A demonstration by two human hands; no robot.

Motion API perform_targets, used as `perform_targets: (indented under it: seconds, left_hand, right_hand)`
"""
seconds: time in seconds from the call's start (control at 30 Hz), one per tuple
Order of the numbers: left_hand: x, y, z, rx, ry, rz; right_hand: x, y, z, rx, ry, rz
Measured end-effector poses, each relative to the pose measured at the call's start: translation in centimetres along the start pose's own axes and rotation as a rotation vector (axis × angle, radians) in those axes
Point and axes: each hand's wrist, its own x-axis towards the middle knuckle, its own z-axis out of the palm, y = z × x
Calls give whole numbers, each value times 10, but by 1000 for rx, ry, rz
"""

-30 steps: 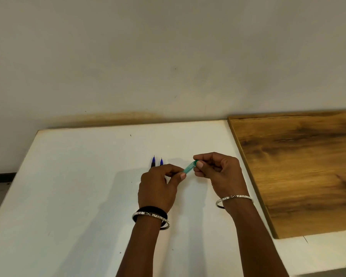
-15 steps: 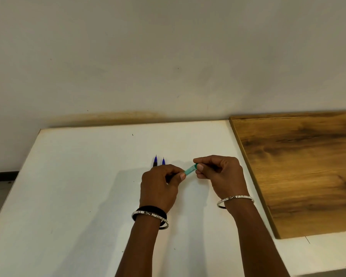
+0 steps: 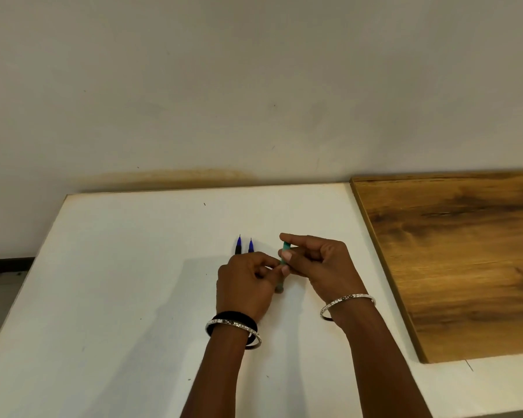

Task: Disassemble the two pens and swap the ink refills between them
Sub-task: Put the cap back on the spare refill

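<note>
Two ink refills with blue tips lie side by side on the white table, the left refill and the right refill; their lower ends are hidden behind my left hand. My right hand pinches a teal pen barrel between thumb and forefinger, held nearly upright. My left hand grips the barrel's lower part with curled fingers. A dark end piece shows just below my left thumb.
The white table runs to a plain wall at the back. A brown wooden board lies on the table's right side, its edge close to my right wrist. Floor shows beyond the table's left edge.
The teal barrel has turned from lying slanted between my hands to standing almost upright. My right hand shifted slightly left and closer to my left hand.
</note>
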Motion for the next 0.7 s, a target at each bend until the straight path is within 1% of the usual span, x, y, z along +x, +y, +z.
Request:
perform_targets:
  seconds: [0.1,0.17,0.2,0.27,0.37,0.43,0.5,0.6,0.7]
  left_hand:
    - [-1,0,2,28,-48,-15]
    - [0,-1,1,33,-13,-22]
    - [0,-2,0,23,38,-29]
    - [3,-4,-5,37,195,-46]
    - [5,-7,-15,112,429,-102]
    - [6,-9,-19,120,493,-144]
    - [6,-13,-22,113,480,-193]
    - [6,-20,-24,121,407,-268]
    - [5,-23,-27,133,366,-307]
  right_hand:
    - [1,4,1,-83,73,16]
    - [3,6,0,-127,135,33]
    - [4,6,-1,-156,168,45]
    - [4,8,-1,-212,209,69]
    - [4,10,6,-318,203,72]
    - [3,10,15,-379,201,55]
    - [2,11,22,-441,198,40]
    - [1,13,30,-479,208,33]
    - [1,13,33,-532,226,16]
